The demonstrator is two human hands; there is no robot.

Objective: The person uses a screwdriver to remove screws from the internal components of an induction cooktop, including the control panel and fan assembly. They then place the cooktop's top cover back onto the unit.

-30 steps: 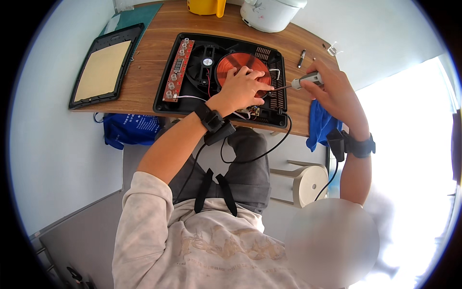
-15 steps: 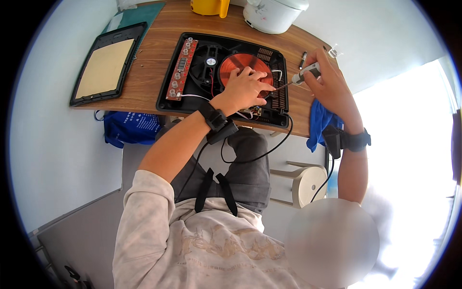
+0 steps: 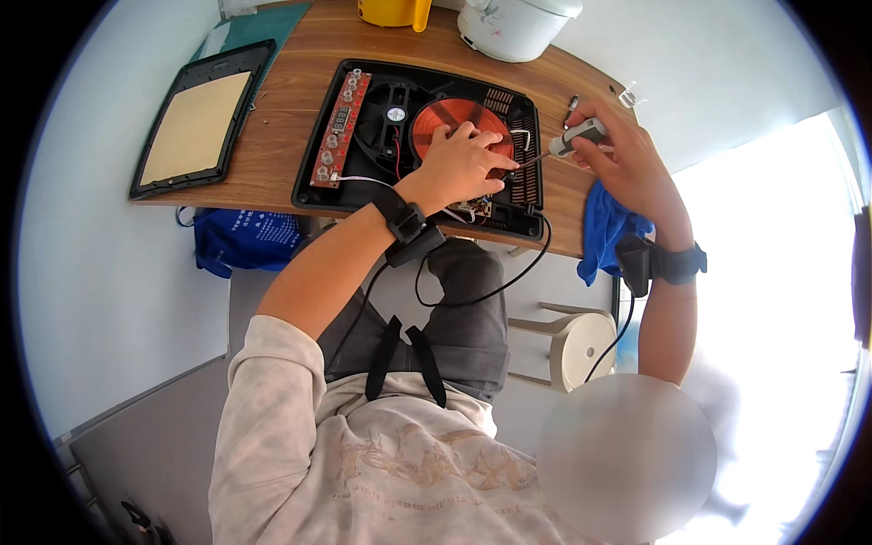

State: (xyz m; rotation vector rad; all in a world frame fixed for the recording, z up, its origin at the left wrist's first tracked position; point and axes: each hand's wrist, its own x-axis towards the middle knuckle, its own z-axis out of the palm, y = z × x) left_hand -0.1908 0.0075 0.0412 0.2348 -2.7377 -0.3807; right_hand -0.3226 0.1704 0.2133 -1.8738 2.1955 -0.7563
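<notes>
An opened induction cooker base (image 3: 313, 186) lies on the table, its inside showing a copper coil (image 3: 436, 113), a black fan (image 3: 395, 114) and a red control board (image 3: 341, 127). My left hand (image 3: 459, 163) rests on the coil with its fingers spread. In my right hand (image 3: 618, 154), a screwdriver (image 3: 581, 134) with a grey and white handle is gripped. Its shaft slants down leftward, and its tip reaches close to my left fingertips, beside the coil's right edge. What the tip touches is hidden. Part of a circuit board (image 3: 474, 209) shows below my left hand.
At left lies the cooker's black-framed top panel (image 3: 195, 132), pale underside up. A white pot-like appliance (image 3: 518, 32) and a yellow container (image 3: 391, 11) stand at the back. Blue cloth (image 3: 604, 227) hangs at the right edge. A black cable (image 3: 490, 295) loops below; a stool (image 3: 586, 350) stands right.
My right wrist has shifted slightly right, and its fingers have changed their hold on the screwdriver handle. The screwdriver tip stays near my left hand, which remains on the coil.
</notes>
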